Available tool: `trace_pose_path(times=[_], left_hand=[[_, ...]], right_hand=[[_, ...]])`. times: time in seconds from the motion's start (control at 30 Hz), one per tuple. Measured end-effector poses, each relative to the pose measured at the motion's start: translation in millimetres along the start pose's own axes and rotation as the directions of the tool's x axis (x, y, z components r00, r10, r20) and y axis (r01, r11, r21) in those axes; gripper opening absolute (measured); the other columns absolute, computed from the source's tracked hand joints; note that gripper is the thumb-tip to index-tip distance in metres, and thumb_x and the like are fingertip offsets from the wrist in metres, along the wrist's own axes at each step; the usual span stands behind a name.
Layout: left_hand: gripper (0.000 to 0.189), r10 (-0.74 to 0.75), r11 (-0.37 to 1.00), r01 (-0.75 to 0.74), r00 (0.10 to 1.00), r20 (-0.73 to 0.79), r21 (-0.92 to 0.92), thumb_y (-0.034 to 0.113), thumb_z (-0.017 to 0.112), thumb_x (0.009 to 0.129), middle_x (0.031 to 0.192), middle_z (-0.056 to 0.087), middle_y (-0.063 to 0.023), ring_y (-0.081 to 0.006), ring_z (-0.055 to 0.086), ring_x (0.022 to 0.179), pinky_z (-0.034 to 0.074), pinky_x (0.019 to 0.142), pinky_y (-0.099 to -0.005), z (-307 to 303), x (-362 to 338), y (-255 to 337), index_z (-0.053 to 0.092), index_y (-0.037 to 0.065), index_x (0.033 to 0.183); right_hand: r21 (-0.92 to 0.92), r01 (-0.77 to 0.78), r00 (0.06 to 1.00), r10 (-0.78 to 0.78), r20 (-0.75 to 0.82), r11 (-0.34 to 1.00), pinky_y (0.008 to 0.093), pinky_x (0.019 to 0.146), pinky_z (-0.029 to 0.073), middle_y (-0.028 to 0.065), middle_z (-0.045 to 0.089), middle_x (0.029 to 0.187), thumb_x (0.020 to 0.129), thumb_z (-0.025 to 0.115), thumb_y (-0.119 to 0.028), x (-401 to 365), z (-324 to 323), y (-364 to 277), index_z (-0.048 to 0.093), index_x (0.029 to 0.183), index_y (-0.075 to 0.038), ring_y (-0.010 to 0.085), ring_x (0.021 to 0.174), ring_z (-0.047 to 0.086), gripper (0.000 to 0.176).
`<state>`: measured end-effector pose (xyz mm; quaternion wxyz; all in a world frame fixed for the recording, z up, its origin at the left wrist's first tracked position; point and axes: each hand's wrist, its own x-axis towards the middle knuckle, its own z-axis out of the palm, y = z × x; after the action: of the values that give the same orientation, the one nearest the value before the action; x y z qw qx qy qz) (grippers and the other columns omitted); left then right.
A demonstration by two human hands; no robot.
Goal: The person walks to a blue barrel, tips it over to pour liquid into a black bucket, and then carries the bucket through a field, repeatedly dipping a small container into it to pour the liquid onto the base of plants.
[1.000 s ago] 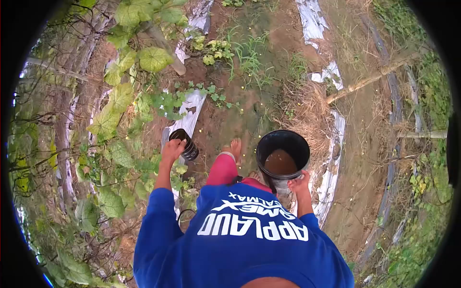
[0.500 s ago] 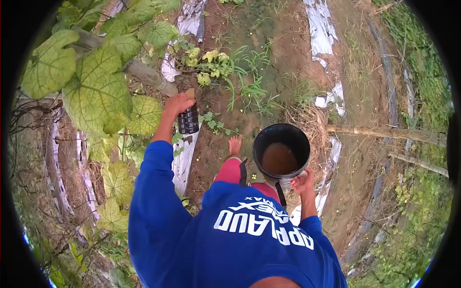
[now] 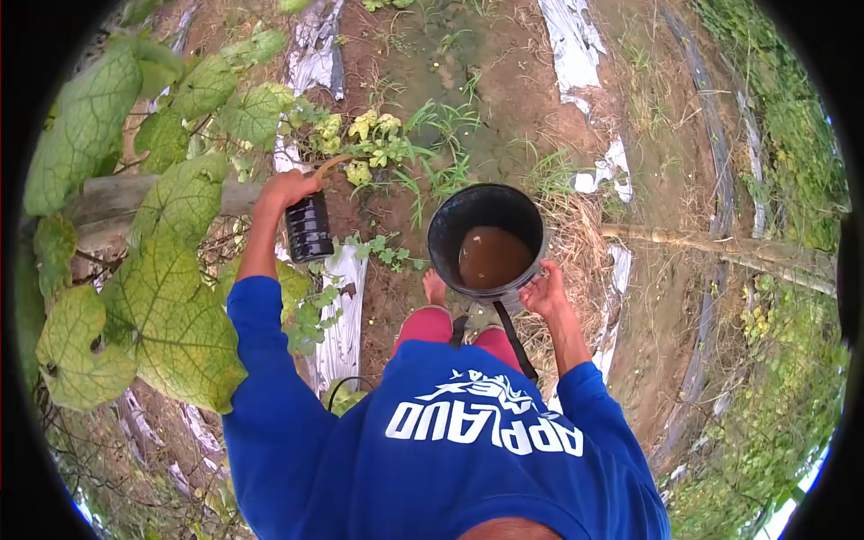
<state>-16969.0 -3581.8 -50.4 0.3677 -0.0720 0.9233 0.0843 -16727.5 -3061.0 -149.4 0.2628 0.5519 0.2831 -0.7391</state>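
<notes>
In my left hand (image 3: 288,189) is a dark ribbed plastic container (image 3: 309,232), held out to the left with my fingers wrapped round its upper end. Brown liquid (image 3: 333,165) streams from it towards a small yellow-green plant (image 3: 362,135). My right hand (image 3: 544,290) is closed on the rim of a black bucket (image 3: 441,236), which hangs tilted in front of my legs. Murky brown water (image 3: 493,259) lies in the bucket. Part of the container's mouth is hidden by my left hand.
Large vine leaves (image 3: 171,306) and a wooden post (image 3: 126,202) crowd my left side. Strips of white plastic mulch (image 3: 340,315) run along the soil rows. A wooden pole (image 3: 711,243) lies to the right, and grass (image 3: 445,135) grows ahead.
The container has moved left and tips, and a brown stream now leaves it. The bucket has shifted left and forward in my right hand. The view has moved along the row.
</notes>
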Motion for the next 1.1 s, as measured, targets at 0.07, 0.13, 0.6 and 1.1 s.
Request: trace_pose_path(times=[0.07, 0.13, 0.6, 1.1], left_hand=[[0.064, 0.105, 0.99, -0.11, 0.993, -0.062, -0.085, 0.054, 0.057, 0.073, 0.093, 0.066, -0.027, -0.0378, 0.065, 0.087, 0.048, 0.077, -0.0443, 7.9, 12.5, -24.2, 0.067, -0.005, 0.094], [0.055, 0.297, 0.925, -0.356, 0.895, -0.332, -0.133, 0.047, 0.057, 0.08, 0.077, 0.061, -0.0275, -0.0371, 0.062, 0.073, 0.043, 0.068, -0.0469, 30.3, 19.5, -49.6, 0.062, -0.007, 0.082], [0.04, 0.248, 0.318, 0.032, 0.962, 0.116, -0.948, 0.039, 0.064, 0.088, 0.085, 0.056, -0.0017, -0.012, 0.057, 0.053, 0.053, 0.042, -0.0262, 146.1, -17.0, 154.6, 0.054, 0.006, 0.108], [0.028, 0.517, 0.024, 0.319, 0.807, 0.284, -0.948, 0.029, 0.052, 0.097, 0.109, 0.064, 0.0001, -0.0119, 0.065, 0.096, 0.056, 0.075, -0.0264, 36.0, 141.8, 311.4, 0.057, 0.012, 0.12]], right_hand=[[-0.037, 0.004, 1.0, -0.003, 0.024, 0.999, 0.0286, 0.049, 0.039, 0.0061, 0.056, 0.08, 0.074, 0.058, -0.055, -0.5, 27.5, -7.5, 0.057, 0.097, -0.004, 0.0176, 0.062, 0.05, 0.056], [-0.052, 0.006, 0.999, -0.004, 0.053, 0.999, 0.0283, 0.048, 0.037, 0.0033, 0.057, 0.075, 0.074, 0.058, -0.054, 4.3, 51.2, -9.3, 0.059, 0.091, -0.007, 0.0155, 0.058, 0.049, 0.05], [-0.334, 0.176, 0.966, -0.096, 0.241, 0.926, 0.0276, 0.047, 0.03, -0.0051, 0.054, 0.058, 0.076, 0.055, -0.052, -41.8, 173.5, -80.2, 0.062, 0.072, -0.015, 0.011, 0.049, 0.044, 0.038], [-0.537, 0.265, 0.799, 0.13, 0.588, 0.801, 0.0219, 0.045, 0.03, -0.0068, 0.055, 0.058, 0.081, 0.055, -0.05, -77.0, 327.8, -264.7, 0.062, 0.068, -0.016, 0.0061, 0.048, 0.044, 0.037]])
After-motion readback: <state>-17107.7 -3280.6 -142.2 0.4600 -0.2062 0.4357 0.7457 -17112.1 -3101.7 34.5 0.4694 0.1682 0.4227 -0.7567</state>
